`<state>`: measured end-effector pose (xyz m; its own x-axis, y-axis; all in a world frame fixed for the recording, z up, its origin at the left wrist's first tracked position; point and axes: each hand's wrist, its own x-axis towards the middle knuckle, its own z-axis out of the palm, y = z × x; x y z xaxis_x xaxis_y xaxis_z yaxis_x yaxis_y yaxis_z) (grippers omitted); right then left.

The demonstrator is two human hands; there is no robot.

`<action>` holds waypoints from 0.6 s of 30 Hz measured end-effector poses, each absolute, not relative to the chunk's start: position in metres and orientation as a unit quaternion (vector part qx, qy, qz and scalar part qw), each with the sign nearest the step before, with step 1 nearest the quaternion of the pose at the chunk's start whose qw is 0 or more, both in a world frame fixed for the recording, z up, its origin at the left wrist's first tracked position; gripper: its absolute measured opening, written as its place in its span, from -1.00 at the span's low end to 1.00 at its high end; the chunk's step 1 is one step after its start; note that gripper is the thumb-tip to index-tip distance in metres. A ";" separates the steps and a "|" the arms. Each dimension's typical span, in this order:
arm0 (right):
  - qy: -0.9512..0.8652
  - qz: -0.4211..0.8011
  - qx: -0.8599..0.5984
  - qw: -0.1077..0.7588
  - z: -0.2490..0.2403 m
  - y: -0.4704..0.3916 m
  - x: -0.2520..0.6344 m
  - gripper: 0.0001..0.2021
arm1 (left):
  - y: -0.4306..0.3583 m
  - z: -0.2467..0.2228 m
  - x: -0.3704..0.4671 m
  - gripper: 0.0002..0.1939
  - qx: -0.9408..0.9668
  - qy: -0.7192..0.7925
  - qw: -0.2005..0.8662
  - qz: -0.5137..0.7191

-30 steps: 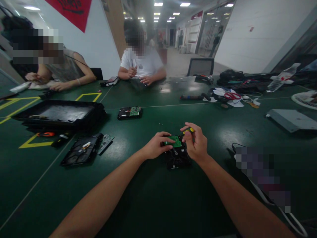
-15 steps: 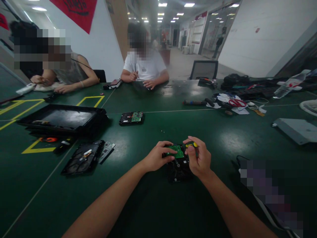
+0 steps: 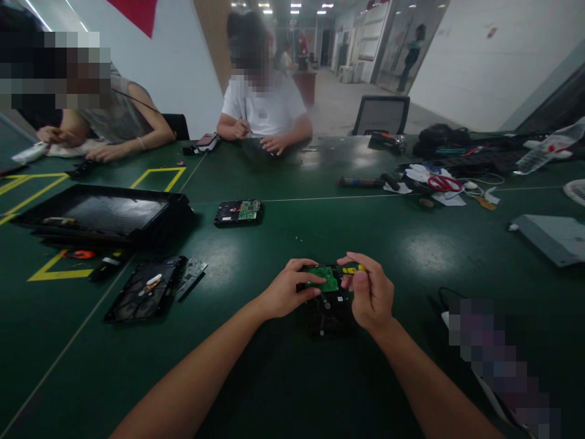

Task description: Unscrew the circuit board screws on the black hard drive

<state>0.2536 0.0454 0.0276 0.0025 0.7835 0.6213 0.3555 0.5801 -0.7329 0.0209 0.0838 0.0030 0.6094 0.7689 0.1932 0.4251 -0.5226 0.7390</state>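
A black hard drive (image 3: pixel 329 314) with a green circuit board (image 3: pixel 328 279) lies on the table in front of me. My left hand (image 3: pixel 292 288) grips its left side, fingers over the board's far edge and thumb near the lower edge. In my right hand (image 3: pixel 371 294) is a small screwdriver with a yellow and black handle (image 3: pixel 351 270), pinched between thumb and fingers at the board's right edge. The screwdriver's tip cannot be made out.
Left on the green table are another hard drive (image 3: pixel 238 213), an opened drive (image 3: pixel 145 289) with a loose board (image 3: pixel 191 278), and a large black tray (image 3: pixel 105 213). Cables (image 3: pixel 445 183) and a grey metal piece (image 3: pixel 548 238) are at right. Two people sit across the table.
The view has shifted slightly, with the far scene sitting higher in the picture. My right thumb and fingers have changed position slightly around the screwdriver. The left hand keeps its hold on the drive.
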 end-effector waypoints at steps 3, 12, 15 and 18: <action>-0.677 0.205 -0.415 0.572 0.034 0.046 0.253 -0.68 | 0.084 0.005 0.021 -0.68 0.832 0.360 0.335 0.256; -0.655 0.277 -0.422 0.563 0.044 0.043 0.249 -0.76 | 0.083 0.004 0.022 -0.66 0.829 0.360 0.338 0.262; -0.636 0.297 -0.410 0.583 0.042 0.042 0.246 -0.78 | 0.083 0.004 0.022 -0.67 0.828 0.361 0.340 0.263; -0.622 0.308 -0.404 0.596 0.040 0.040 0.244 -0.80 | 0.083 0.005 0.022 -0.66 0.828 0.362 0.340 0.260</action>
